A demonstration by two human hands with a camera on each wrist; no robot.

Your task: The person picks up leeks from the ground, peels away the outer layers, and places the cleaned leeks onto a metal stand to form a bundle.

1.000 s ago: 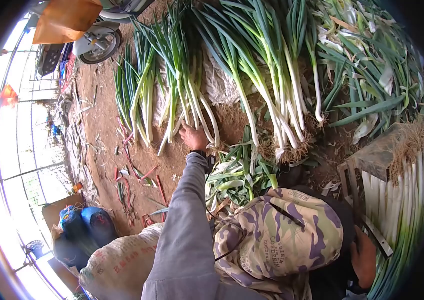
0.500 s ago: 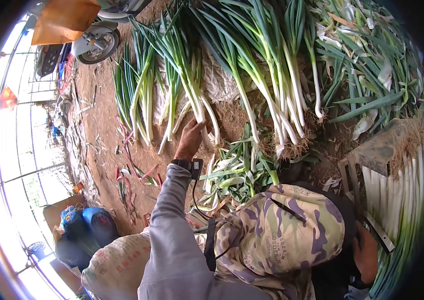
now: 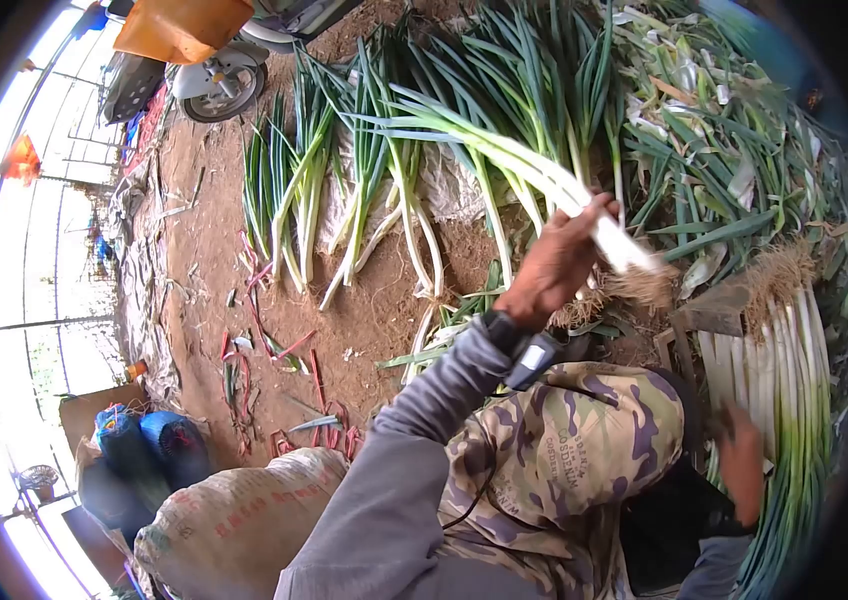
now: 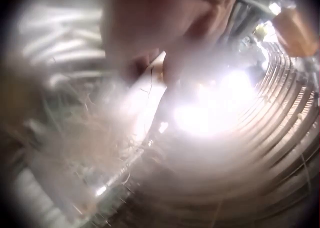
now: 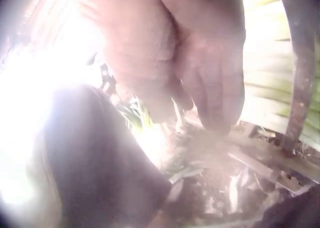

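Note:
Long green onions (image 3: 534, 165) slant across the head view, gripped near their white ends by my left hand (image 3: 554, 262). Their roots point right, above the camouflage cloth on my legs. In the left wrist view, the blurred left hand (image 4: 167, 22) is around a white stalk (image 4: 149, 100). My right hand (image 3: 742, 465), holding nothing visible, is beside a metal frame and a bundle of onions (image 3: 789, 390) at the right. The right wrist view shows that hand's (image 5: 185, 57) fingers extended and close together, left of a curved metal bar (image 5: 302, 62).
Onions (image 3: 384, 160) lie in rows on the brown soil (image 3: 214, 240). Leaf scraps (image 3: 724, 150) are heaped at the upper right. A stuffed sack (image 3: 244, 520) and blue bundles (image 3: 149, 440) are at the lower left, with a wheeled vehicle (image 3: 219, 85) at the upper left.
My left hand has lifted onions from the row and carried them right, over the other onions. The right hand has moved up to the side of the metal frame. The head view has shifted slightly.

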